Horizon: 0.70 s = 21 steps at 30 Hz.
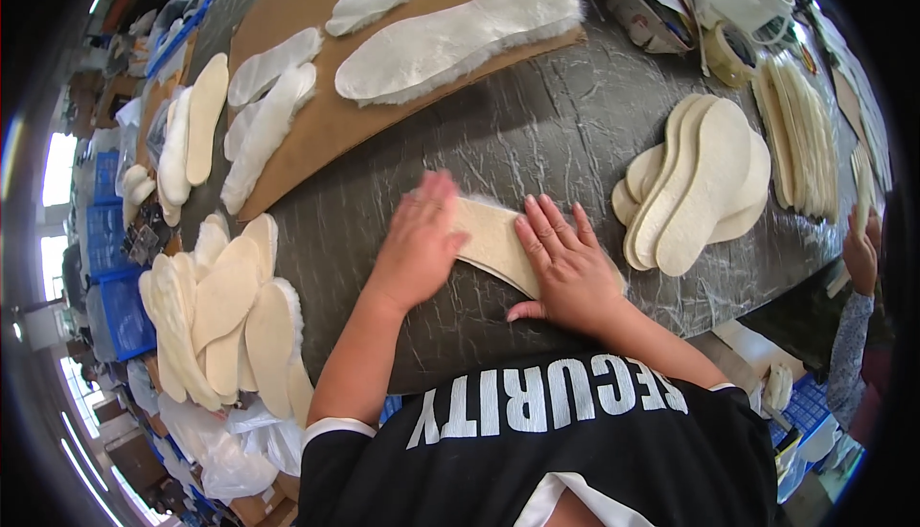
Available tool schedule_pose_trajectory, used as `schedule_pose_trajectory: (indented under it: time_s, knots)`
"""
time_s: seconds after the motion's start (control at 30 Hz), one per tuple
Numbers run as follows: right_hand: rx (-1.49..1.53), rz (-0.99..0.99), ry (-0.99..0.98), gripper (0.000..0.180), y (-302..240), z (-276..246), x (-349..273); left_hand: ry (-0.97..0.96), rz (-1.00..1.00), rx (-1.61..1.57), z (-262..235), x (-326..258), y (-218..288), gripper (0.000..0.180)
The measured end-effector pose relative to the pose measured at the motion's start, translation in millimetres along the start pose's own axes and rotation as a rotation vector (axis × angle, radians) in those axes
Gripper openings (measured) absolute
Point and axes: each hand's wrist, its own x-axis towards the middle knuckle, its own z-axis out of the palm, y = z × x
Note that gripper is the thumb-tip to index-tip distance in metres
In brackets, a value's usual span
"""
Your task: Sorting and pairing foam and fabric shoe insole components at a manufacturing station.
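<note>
A cream felt insole (498,241) with fluffy fur along its far edge lies crosswise on the dark table in front of me. My right hand (572,263) presses flat on its right part, fingers stretched and spread. Over its left end is my left hand (419,244), slightly blurred, with the thumb apart from the extended fingers. Both hands cover the ends of the insole. A lower layer shows along its near edge; whether that is a second insole I cannot tell.
A brown board (383,115) carries several white fur insoles (460,40). Fur-lined insoles (225,307) are heaped at the left, plain felt insoles (704,182) piled at the right, with a standing row (797,139) beyond. Another person's hand (862,254) is at the far right.
</note>
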Motion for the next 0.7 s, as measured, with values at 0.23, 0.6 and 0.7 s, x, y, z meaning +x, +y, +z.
schedule_pose_trajectory:
  time_s: [0.23,0.6,0.7]
  knots:
    - [0.252,-0.019,0.339,0.066,7,7,-9,0.311,-0.410,-0.713,2,-32,1,0.051]
    - [0.599,-0.003,0.317,0.021,-3,-25,14,0.549,-0.226,-1.455,-17,-61,15,0.052]
    - [0.747,0.041,0.336,0.016,-3,-26,11,0.468,-0.306,-1.626,-26,-60,16,0.046]
